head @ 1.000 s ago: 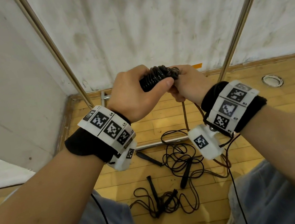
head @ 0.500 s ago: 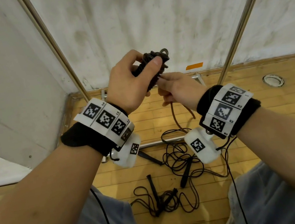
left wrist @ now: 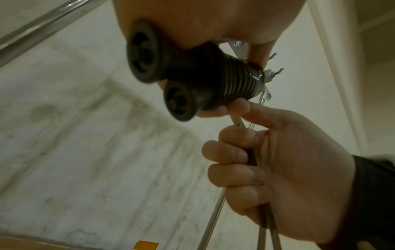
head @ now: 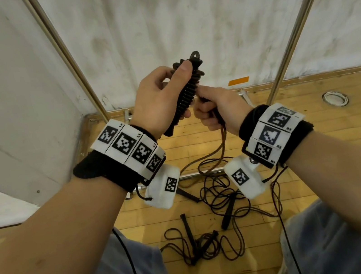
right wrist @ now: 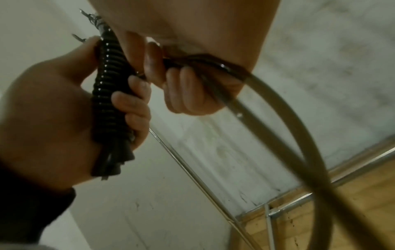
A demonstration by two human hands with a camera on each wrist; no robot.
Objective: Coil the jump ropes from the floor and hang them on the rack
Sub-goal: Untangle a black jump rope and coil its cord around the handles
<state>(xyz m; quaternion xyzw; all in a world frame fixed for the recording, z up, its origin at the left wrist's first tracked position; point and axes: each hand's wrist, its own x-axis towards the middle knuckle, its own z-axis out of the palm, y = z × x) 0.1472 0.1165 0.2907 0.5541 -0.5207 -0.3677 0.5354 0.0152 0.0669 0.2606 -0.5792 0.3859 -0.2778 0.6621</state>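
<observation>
My left hand (head: 161, 97) grips the two black handles (head: 187, 92) of a jump rope side by side, tilted nearly upright, with brown rope wound tightly round them. In the left wrist view the handle ends (left wrist: 177, 101) point at the camera. My right hand (head: 215, 109) sits just below and right of the handles, fingers curled round the loose brown rope (head: 222, 144), which hangs toward the floor. The right wrist view shows the wound handles (right wrist: 109, 94) in the left hand (right wrist: 53, 126) and the rope (right wrist: 299, 135) arcing down.
Two slanting metal rack poles (head: 66, 58) (head: 298, 21) rise in front of a white wall. The rack's base bar (head: 195, 175) lies on the wooden floor. Other black jump ropes lie tangled on the floor (head: 223, 199) (head: 199, 241) between my knees.
The wound handles have swung from lying sideways to nearly upright and risen a little. My right hand has slid off the bundle's end down onto the loose rope.
</observation>
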